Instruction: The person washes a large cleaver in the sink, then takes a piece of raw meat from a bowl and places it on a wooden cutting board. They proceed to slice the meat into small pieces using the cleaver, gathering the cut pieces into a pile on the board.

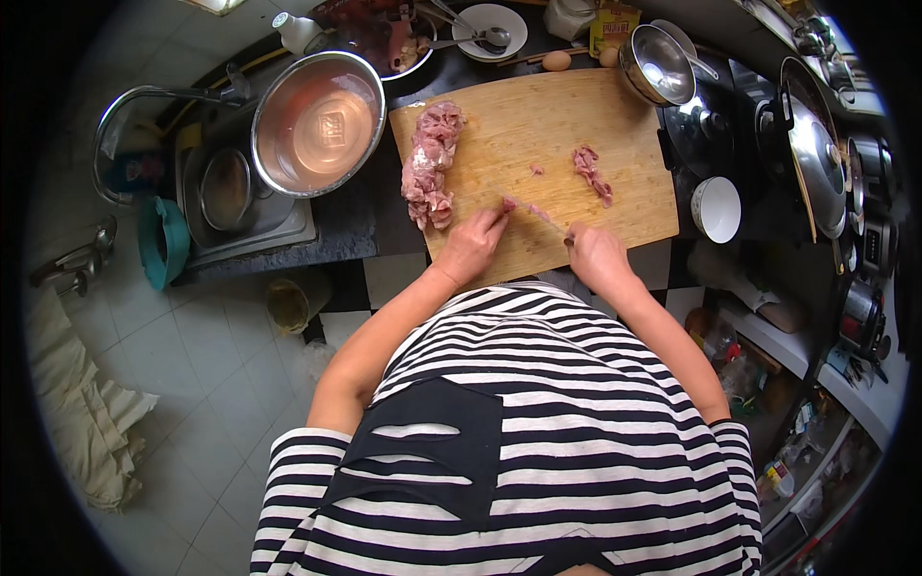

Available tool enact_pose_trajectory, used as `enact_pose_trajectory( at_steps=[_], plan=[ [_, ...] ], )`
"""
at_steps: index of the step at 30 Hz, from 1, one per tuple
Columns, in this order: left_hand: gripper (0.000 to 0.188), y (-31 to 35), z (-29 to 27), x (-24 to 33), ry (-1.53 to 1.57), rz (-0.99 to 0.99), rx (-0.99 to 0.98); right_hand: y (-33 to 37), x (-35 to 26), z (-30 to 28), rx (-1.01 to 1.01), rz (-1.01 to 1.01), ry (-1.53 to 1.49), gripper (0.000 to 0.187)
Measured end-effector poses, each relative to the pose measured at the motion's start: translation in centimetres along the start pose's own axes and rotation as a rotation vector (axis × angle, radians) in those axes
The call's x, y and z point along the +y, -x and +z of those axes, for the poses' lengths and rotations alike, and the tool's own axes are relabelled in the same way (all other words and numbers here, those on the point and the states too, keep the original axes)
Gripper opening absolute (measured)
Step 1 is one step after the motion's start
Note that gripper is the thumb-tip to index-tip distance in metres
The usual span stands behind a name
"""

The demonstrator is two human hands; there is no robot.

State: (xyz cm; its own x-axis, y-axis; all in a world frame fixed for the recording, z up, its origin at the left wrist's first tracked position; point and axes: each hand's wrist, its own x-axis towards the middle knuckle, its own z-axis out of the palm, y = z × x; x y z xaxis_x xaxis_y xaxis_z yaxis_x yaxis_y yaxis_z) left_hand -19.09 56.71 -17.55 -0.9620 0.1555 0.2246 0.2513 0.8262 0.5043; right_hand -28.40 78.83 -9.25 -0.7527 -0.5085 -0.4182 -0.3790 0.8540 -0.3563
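Observation:
My right hand is closed around the handle of a knife, whose thin blade slants up and left over the wooden cutting board. At the blade's far end, a small piece of raw meat is pinched in the fingertips of my left hand. Along the board's left side lies a long pile of raw pink meat. A smaller heap of cut meat strips lies on the right, with a tiny meat scrap between the two.
Left of the board is a large metal basin of pinkish liquid beside the sink. A white bowl and a metal pot stand at the right. An egg and a plate with a spoon are behind the board.

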Motion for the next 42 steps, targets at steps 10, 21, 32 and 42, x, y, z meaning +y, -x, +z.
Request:
enact_pose_trajectory(
  at_steps=[10,21,32,42],
  plan=[
    [0.016,-1.0,1.7,-0.3,-0.036,0.040,0.053,0.7,-0.7,1.3,-0.056,0.009,0.050,0.015],
    [0.024,-1.2,1.7,0.8,-0.070,-0.074,-0.069,-3.6,2.3,2.1,0.152,0.136,-0.220,0.024],
    [0.014,-8.2,0.2,2.7,0.295,-0.248,0.119,-0.4,2.9,1.8,0.086,0.266,-0.606,0.027],
    [0.011,-1.2,-10.0,-2.3,0.062,-0.612,0.347,-0.1,1.5,2.6,0.091,0.289,-0.260,0.024]
  ],
)
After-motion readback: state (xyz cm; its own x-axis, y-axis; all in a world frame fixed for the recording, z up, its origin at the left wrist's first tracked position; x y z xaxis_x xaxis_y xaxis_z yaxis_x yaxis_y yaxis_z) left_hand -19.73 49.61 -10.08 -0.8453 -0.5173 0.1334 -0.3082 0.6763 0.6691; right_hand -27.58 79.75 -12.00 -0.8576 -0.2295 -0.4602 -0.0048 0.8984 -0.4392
